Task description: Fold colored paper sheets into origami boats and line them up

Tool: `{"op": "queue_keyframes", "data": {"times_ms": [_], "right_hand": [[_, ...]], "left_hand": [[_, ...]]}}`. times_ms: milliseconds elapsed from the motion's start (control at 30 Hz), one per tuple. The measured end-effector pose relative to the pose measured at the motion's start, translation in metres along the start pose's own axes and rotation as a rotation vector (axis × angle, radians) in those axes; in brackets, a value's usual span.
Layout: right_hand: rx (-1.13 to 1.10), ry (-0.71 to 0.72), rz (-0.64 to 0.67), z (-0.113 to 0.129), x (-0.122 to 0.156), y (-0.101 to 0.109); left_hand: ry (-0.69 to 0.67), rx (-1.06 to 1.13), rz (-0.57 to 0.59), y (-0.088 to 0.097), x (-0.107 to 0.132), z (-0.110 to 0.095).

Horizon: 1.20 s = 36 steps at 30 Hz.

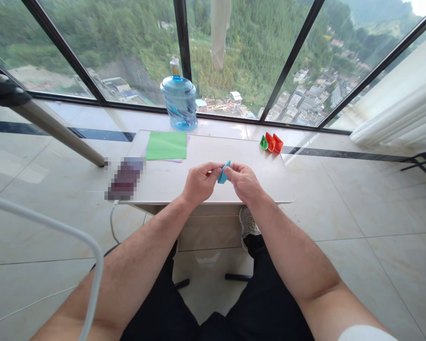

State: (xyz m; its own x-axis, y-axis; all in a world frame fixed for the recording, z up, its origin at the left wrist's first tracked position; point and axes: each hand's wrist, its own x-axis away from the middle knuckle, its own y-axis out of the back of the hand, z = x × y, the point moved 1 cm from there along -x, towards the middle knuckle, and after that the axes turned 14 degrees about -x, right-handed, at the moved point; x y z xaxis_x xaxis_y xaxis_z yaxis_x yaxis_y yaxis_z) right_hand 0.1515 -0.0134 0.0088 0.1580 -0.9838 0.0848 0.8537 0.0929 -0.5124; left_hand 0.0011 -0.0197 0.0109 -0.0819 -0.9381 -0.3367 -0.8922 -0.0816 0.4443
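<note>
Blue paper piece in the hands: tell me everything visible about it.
The blue paper piece is small, folded, light blue paper, narrow and tilted, upper end pointing up-right. It is held above the near part of the white table, seemingly clear of it. The left hand pinches its left side, the right hand its right side. Its folds are too small to make out.

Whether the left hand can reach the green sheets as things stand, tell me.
Probably yes: only bare table lies between the left hand and the green sheets, though it now pinches the blue folded paper with the right hand.
</note>
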Motion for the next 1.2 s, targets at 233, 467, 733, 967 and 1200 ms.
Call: {"op": "queue_keyframes", "data": {"times_ms": [233,467,733,967,1200], "right_hand": [[-0.009,-0.027,-0.003,-0.0009,-0.0017,0.0033],[0.031,-0.030,-0.004,-0.0007,-0.0020,0.0019],[0.144,0.037,-0.048,-0.0001,-0.0008,0.0032],[0.160,0.041,-0.036,0.0023,-0.0005,0.0047],[0.190,0.040,-0.033,0.0003,-0.0013,0.0067]], "left_hand": [[-0.052,-0.092,-0.011,-0.0006,-0.0006,0.0052],[-0.048,-0.126,-0.029,-0.0004,-0.0002,0.0021],[0.070,0.033,0.010,-0.0027,-0.0025,0.0044],[0.082,0.122,0.013,-0.0038,-0.0034,0.0084],[0.122,0.078,0.057,-0.0044,-0.0037,0.0089]]}}
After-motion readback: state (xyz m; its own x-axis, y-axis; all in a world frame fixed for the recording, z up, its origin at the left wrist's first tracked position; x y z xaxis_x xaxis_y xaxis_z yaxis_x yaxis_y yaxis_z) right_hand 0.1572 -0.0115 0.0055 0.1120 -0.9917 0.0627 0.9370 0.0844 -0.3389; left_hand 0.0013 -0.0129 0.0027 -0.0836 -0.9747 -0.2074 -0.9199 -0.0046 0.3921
